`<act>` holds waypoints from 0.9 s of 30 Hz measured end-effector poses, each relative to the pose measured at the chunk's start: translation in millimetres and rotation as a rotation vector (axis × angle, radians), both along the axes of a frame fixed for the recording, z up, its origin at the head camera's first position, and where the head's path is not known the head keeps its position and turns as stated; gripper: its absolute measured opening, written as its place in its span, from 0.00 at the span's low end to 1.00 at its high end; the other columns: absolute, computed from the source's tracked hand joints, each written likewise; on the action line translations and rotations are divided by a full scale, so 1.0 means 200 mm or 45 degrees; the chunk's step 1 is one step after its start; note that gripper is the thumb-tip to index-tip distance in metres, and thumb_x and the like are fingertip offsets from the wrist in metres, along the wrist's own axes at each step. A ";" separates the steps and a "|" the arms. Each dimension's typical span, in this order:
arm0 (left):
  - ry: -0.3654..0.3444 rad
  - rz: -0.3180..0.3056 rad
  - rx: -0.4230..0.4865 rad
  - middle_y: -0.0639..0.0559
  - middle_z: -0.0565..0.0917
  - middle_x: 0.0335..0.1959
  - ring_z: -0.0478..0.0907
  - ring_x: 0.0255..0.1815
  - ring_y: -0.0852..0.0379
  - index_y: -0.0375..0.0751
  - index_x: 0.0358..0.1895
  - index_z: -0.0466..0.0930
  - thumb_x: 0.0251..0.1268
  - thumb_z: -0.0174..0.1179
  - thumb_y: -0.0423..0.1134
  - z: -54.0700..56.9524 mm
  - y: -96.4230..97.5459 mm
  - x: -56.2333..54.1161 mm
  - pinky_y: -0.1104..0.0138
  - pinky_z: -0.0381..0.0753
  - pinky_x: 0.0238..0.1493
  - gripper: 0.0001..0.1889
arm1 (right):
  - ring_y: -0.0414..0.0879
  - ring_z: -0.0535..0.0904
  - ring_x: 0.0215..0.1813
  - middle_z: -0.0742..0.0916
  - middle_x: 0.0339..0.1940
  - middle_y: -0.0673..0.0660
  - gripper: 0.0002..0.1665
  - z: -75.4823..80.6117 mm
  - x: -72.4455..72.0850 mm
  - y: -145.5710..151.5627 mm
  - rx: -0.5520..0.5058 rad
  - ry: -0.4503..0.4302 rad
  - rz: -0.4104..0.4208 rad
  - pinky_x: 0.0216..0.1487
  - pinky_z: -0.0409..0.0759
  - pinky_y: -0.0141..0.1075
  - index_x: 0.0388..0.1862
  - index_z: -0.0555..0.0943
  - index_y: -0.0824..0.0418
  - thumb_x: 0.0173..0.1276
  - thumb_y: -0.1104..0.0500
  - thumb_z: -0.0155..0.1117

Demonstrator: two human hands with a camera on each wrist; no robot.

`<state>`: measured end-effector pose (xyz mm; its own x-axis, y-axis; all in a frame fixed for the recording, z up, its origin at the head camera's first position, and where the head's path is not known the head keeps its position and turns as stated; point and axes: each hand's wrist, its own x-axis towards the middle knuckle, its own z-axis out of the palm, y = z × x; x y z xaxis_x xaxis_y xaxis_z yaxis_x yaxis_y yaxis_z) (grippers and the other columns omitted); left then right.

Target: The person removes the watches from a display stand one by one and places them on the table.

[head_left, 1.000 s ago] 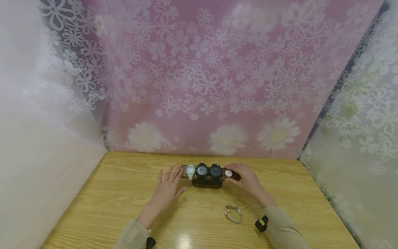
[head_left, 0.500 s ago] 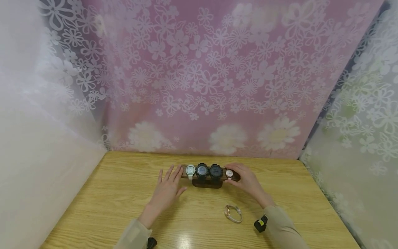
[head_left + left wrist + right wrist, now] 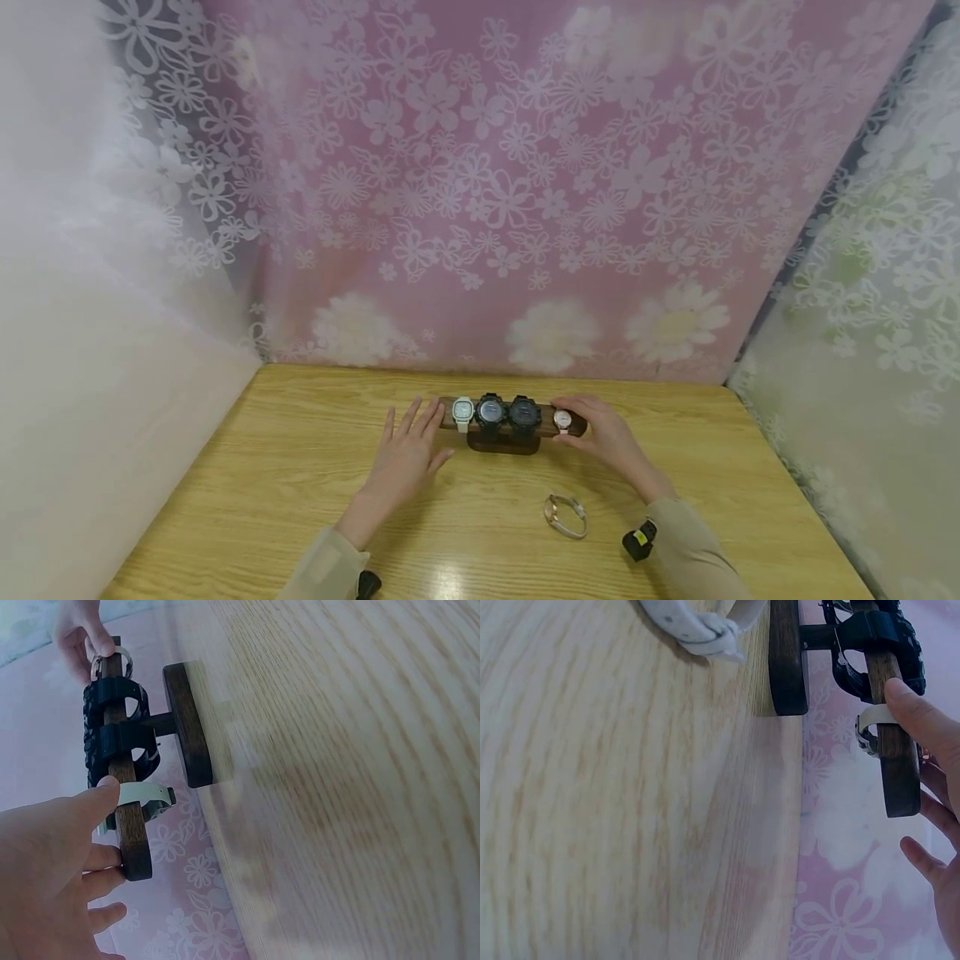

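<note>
A dark wooden watch stand point(image 3: 502, 444) carries several wristwatches on its crossbar. From left to right sit a pale green square watch point(image 3: 462, 410), two chunky black watches point(image 3: 491, 411) and a small watch with a white face point(image 3: 562, 419). My left hand point(image 3: 401, 458) has its fingers stretched out, their tips touching the bar's left end point(image 3: 135, 851), its thumb spread. With thumb and forefinger, my right hand point(image 3: 603, 437) pinches the small watch at the bar's right end; its pale strap point(image 3: 877, 715) loops round the wood beside the thumb.
Another wristwatch with a pale strap and a gold-coloured case point(image 3: 567, 517) lies on the wooden table point(image 3: 300, 483) in front of the stand, towards the right forearm. A pink flowered curtain point(image 3: 480, 208) hangs behind the table's far edge.
The small watch has shifted slightly right along the bar with my right hand, widening its gap from the black watch. My left hand stays at the bar's left end.
</note>
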<state>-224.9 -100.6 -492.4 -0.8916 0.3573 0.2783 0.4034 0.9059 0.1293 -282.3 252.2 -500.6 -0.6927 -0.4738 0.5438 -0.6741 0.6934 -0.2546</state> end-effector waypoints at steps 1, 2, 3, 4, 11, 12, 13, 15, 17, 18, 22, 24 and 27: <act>0.003 -0.004 0.005 0.47 0.60 0.80 0.51 0.82 0.42 0.38 0.78 0.62 0.73 0.58 0.57 0.00 0.00 0.00 0.37 0.44 0.78 0.38 | 0.58 0.82 0.58 0.86 0.57 0.57 0.38 0.00 0.00 0.00 -0.002 -0.003 0.001 0.55 0.82 0.57 0.62 0.83 0.59 0.49 0.56 0.85; 0.006 -0.005 0.008 0.47 0.61 0.80 0.51 0.82 0.42 0.38 0.78 0.63 0.74 0.58 0.57 0.00 0.00 0.00 0.37 0.44 0.78 0.38 | 0.58 0.82 0.58 0.86 0.57 0.57 0.38 0.00 0.00 0.01 -0.003 -0.007 0.000 0.55 0.82 0.57 0.62 0.83 0.58 0.50 0.55 0.85; 0.010 -0.008 0.012 0.47 0.61 0.80 0.51 0.82 0.42 0.38 0.77 0.63 0.73 0.58 0.57 0.00 0.00 0.00 0.37 0.44 0.78 0.38 | 0.58 0.82 0.58 0.86 0.57 0.57 0.38 0.00 0.00 0.01 -0.006 -0.009 0.004 0.55 0.82 0.57 0.62 0.83 0.59 0.50 0.56 0.85; 0.015 -0.011 0.012 0.46 0.61 0.80 0.52 0.81 0.42 0.38 0.77 0.63 0.73 0.58 0.57 0.00 0.00 -0.01 0.37 0.44 0.78 0.38 | 0.58 0.82 0.58 0.86 0.57 0.57 0.38 0.00 0.00 0.01 -0.012 -0.015 0.007 0.55 0.82 0.58 0.61 0.83 0.59 0.50 0.56 0.85; 0.027 -0.018 0.019 0.44 0.63 0.79 0.54 0.81 0.41 0.37 0.76 0.65 0.73 0.59 0.56 -0.01 0.00 -0.01 0.36 0.47 0.77 0.37 | 0.59 0.81 0.59 0.86 0.57 0.59 0.38 0.01 0.00 -0.01 0.005 -0.055 0.007 0.56 0.81 0.58 0.63 0.82 0.60 0.51 0.56 0.84; 0.028 -0.016 0.021 0.44 0.64 0.78 0.54 0.81 0.41 0.37 0.76 0.65 0.73 0.59 0.56 -0.01 0.00 -0.01 0.36 0.47 0.77 0.37 | 0.59 0.81 0.59 0.86 0.58 0.59 0.39 0.01 -0.01 -0.01 0.009 -0.058 0.015 0.56 0.81 0.58 0.63 0.81 0.60 0.51 0.56 0.84; 0.029 -0.014 0.021 0.44 0.64 0.78 0.54 0.81 0.41 0.37 0.76 0.65 0.73 0.59 0.56 -0.01 0.00 -0.01 0.36 0.47 0.77 0.37 | 0.59 0.81 0.59 0.86 0.58 0.59 0.39 0.01 -0.01 -0.02 0.013 -0.063 0.019 0.56 0.81 0.58 0.64 0.81 0.60 0.52 0.55 0.84; 0.029 -0.012 0.021 0.44 0.64 0.78 0.54 0.81 0.41 0.37 0.76 0.65 0.73 0.60 0.55 0.00 0.00 -0.01 0.36 0.47 0.77 0.37 | 0.59 0.81 0.59 0.86 0.58 0.59 0.39 0.01 -0.01 -0.02 0.009 -0.070 0.033 0.56 0.81 0.59 0.64 0.81 0.60 0.52 0.56 0.84; 0.027 -0.007 0.012 0.44 0.63 0.79 0.54 0.81 0.41 0.37 0.77 0.64 0.73 0.59 0.56 0.00 0.00 -0.01 0.36 0.47 0.77 0.37 | 0.59 0.81 0.59 0.86 0.58 0.59 0.39 0.00 -0.01 -0.03 0.002 -0.076 0.037 0.56 0.81 0.58 0.63 0.81 0.60 0.51 0.56 0.84; 0.024 -0.004 0.006 0.45 0.63 0.79 0.53 0.81 0.42 0.38 0.77 0.64 0.73 0.59 0.56 0.00 0.00 -0.01 0.37 0.47 0.77 0.37 | 0.59 0.81 0.59 0.86 0.57 0.59 0.39 0.01 -0.01 -0.03 -0.004 -0.079 0.037 0.56 0.81 0.58 0.63 0.81 0.60 0.51 0.57 0.84; 0.015 0.006 -0.009 0.45 0.63 0.79 0.52 0.82 0.43 0.38 0.77 0.63 0.73 0.59 0.57 -0.01 0.01 -0.01 0.37 0.46 0.77 0.38 | 0.59 0.81 0.59 0.86 0.57 0.59 0.38 0.01 0.00 -0.02 -0.007 -0.102 0.002 0.56 0.81 0.58 0.62 0.82 0.60 0.50 0.57 0.85; 0.018 0.006 -0.005 0.44 0.63 0.79 0.53 0.81 0.42 0.38 0.77 0.63 0.73 0.59 0.56 -0.01 0.01 -0.01 0.36 0.46 0.77 0.38 | 0.59 0.82 0.58 0.86 0.57 0.59 0.38 0.01 0.00 -0.02 -0.001 -0.102 -0.023 0.55 0.82 0.58 0.61 0.83 0.60 0.49 0.56 0.85; 0.028 0.008 0.004 0.44 0.63 0.79 0.54 0.81 0.41 0.38 0.77 0.64 0.72 0.60 0.56 -0.01 0.01 -0.01 0.36 0.47 0.77 0.38 | 0.59 0.82 0.58 0.86 0.56 0.59 0.39 0.01 0.00 -0.02 0.016 -0.083 -0.050 0.55 0.81 0.58 0.61 0.83 0.60 0.49 0.55 0.86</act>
<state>-227.1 -98.4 -494.9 -0.8872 0.3511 0.2993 0.4008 0.9078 0.1234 -282.4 248.8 -498.7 -0.7445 -0.4523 0.4911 -0.6288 0.7222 -0.2880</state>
